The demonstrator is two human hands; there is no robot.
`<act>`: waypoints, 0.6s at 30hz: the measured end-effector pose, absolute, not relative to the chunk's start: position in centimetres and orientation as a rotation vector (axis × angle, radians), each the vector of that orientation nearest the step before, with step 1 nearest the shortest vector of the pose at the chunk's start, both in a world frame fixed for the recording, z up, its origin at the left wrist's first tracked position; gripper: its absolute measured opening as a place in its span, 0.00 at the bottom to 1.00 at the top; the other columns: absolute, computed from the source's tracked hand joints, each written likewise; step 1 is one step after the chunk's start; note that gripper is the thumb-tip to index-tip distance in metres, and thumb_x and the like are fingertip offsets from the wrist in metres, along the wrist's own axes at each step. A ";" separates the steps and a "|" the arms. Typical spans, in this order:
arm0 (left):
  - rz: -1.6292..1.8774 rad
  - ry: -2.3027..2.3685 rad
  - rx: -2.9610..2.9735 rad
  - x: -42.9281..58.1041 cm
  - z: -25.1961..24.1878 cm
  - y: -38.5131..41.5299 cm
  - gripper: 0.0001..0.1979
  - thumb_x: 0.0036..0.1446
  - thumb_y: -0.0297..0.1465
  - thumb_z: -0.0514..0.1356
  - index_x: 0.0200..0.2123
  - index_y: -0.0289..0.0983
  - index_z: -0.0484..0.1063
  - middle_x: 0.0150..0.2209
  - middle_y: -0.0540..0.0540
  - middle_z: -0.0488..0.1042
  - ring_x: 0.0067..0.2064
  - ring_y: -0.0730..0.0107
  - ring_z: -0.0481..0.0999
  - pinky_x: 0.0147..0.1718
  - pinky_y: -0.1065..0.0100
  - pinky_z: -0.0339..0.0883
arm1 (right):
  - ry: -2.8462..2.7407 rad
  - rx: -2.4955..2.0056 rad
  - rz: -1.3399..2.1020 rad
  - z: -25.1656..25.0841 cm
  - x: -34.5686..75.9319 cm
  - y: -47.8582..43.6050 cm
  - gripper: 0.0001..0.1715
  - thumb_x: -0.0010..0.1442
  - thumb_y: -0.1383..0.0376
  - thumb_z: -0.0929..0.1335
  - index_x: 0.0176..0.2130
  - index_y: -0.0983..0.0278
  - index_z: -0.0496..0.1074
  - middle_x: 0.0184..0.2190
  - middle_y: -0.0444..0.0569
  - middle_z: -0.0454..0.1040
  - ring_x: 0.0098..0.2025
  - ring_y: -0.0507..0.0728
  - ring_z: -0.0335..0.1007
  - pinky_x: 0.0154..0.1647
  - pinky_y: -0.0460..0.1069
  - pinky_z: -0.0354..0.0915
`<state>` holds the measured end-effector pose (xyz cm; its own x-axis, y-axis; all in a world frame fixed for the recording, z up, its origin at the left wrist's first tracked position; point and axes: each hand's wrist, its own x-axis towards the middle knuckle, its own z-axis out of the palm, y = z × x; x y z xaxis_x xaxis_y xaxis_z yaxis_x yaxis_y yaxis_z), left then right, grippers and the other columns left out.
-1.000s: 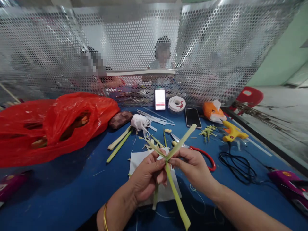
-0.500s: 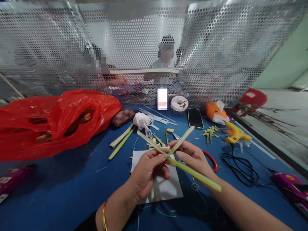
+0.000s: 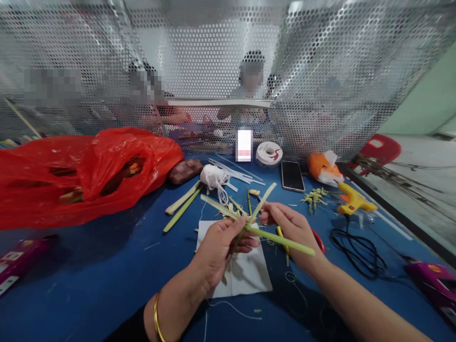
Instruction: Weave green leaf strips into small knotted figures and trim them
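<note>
Perforated metal screen (image 3: 320, 71): set along the far edge of the blue table (image 3: 89, 285), with other people dimly seen behind it. Red plastic bag (image 3: 81, 171): laid crumpled at far left, unmoved against the earlier views. White paper sheet (image 3: 245, 275): lying flat beneath the hands. Left hand (image 3: 219, 249): closed in a pinch on the crossing point of the green leaf strips (image 3: 249, 223), a gold bangle (image 3: 156, 313) worn at the wrist. Right hand (image 3: 294, 232): fingers curled around the same strips from the other side, a thin yellow-green sliver also caught under the fingers. Leaf strips: held just above the paper, in front of the body; a second ago the long strip was hanging down toward the camera, half a second ago it was swung out to the right, and now it is laid nearly level, pointing right across the right hand, while the upper ends are fanned toward the screen. The change is read as a fold or wrap being carried around the crossing, with the work judged to be mid-weave. Black cable (image 3: 356, 251), yellow glue gun (image 3: 354, 200), smartphone (image 3: 291, 175), white thread bundle (image 3: 212, 176), tape roll (image 3: 269, 153): all unchanged. Red-handled scissors (image 3: 318, 240): now mostly hidden behind the right hand.
</note>
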<state>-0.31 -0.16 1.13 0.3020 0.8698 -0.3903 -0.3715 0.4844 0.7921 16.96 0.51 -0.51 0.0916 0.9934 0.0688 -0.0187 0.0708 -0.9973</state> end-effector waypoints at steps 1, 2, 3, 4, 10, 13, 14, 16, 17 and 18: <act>0.923 0.920 0.634 -0.4 1.2 0.0 0.18 0.49 0.39 0.70 0.36 0.31 0.77 0.29 0.42 0.81 0.28 0.69 0.80 0.29 0.72 0.69 | -1.101 -1.172 1.117 -0.4 17.1 0.6 0.23 0.57 0.47 0.70 0.36 0.64 0.79 0.28 0.49 0.76 0.32 0.56 0.70 0.37 0.51 0.66; 0.939 0.916 0.630 -0.6 1.3 0.1 0.18 0.49 0.40 0.69 0.37 0.31 0.77 0.29 0.41 0.81 0.29 0.67 0.80 0.29 0.71 0.69 | -1.053 -1.150 1.139 -0.3 17.3 0.6 0.25 0.57 0.46 0.69 0.37 0.64 0.79 0.28 0.49 0.76 0.32 0.56 0.70 0.37 0.51 0.66; 0.952 0.916 0.631 -0.7 1.3 0.2 0.18 0.50 0.40 0.69 0.37 0.32 0.77 0.30 0.41 0.81 0.29 0.67 0.80 0.29 0.70 0.69 | -1.015 -1.124 1.173 -0.2 17.4 0.6 0.27 0.57 0.44 0.68 0.36 0.65 0.79 0.28 0.50 0.76 0.32 0.56 0.70 0.37 0.51 0.66; 0.966 0.917 0.635 -0.8 1.3 0.3 0.18 0.50 0.40 0.68 0.37 0.32 0.77 0.30 0.41 0.81 0.29 0.67 0.80 0.29 0.70 0.69 | -0.987 -1.097 1.210 -0.1 17.6 0.7 0.29 0.57 0.43 0.67 0.34 0.65 0.79 0.27 0.51 0.76 0.31 0.56 0.71 0.37 0.51 0.67; 1.018 0.962 0.601 -1.2 1.1 0.8 0.16 0.51 0.39 0.68 0.38 0.33 0.76 0.31 0.41 0.82 0.29 0.67 0.81 0.28 0.72 0.69 | -1.261 -1.115 1.316 1.1 18.7 0.8 0.24 0.55 0.44 0.70 0.33 0.62 0.80 0.27 0.49 0.77 0.30 0.56 0.71 0.34 0.50 0.67; 1.030 0.994 0.577 -1.2 1.2 0.9 0.16 0.53 0.38 0.67 0.40 0.32 0.76 0.32 0.40 0.82 0.30 0.66 0.81 0.27 0.72 0.69 | -1.520 -1.209 1.214 1.5 18.7 0.8 0.15 0.52 0.52 0.74 0.28 0.61 0.79 0.22 0.45 0.74 0.27 0.55 0.69 0.31 0.49 0.64; 1.030 1.001 0.576 -1.2 1.2 0.9 0.16 0.53 0.38 0.67 0.41 0.32 0.76 0.32 0.40 0.82 0.31 0.66 0.82 0.27 0.72 0.69 | -1.545 -1.228 1.166 1.5 18.6 0.8 0.14 0.52 0.53 0.73 0.26 0.61 0.78 0.21 0.45 0.73 0.26 0.54 0.67 0.30 0.49 0.64; 1.017 1.004 0.582 -1.3 1.3 0.9 0.16 0.53 0.37 0.66 0.42 0.32 0.76 0.34 0.39 0.82 0.32 0.65 0.82 0.27 0.72 0.70 | -1.538 -1.256 1.079 1.4 18.6 0.9 0.15 0.54 0.54 0.72 0.24 0.61 0.76 0.19 0.44 0.71 0.24 0.54 0.66 0.29 0.49 0.63; 1.006 1.001 0.585 -1.3 1.3 0.9 0.16 0.54 0.37 0.66 0.42 0.32 0.75 0.35 0.39 0.82 0.32 0.65 0.82 0.27 0.72 0.70 | -1.530 -1.277 1.041 1.2 18.6 1.0 0.15 0.54 0.54 0.71 0.24 0.61 0.75 0.19 0.44 0.71 0.24 0.54 0.65 0.29 0.49 0.63; 0.995 0.998 0.585 -1.3 1.3 0.9 0.16 0.54 0.37 0.66 0.42 0.32 0.75 0.35 0.38 0.82 0.33 0.65 0.82 0.27 0.72 0.71 | -1.535 -1.302 1.002 1.1 18.7 1.1 0.16 0.55 0.54 0.70 0.24 0.61 0.75 0.19 0.44 0.70 0.24 0.54 0.65 0.29 0.49 0.62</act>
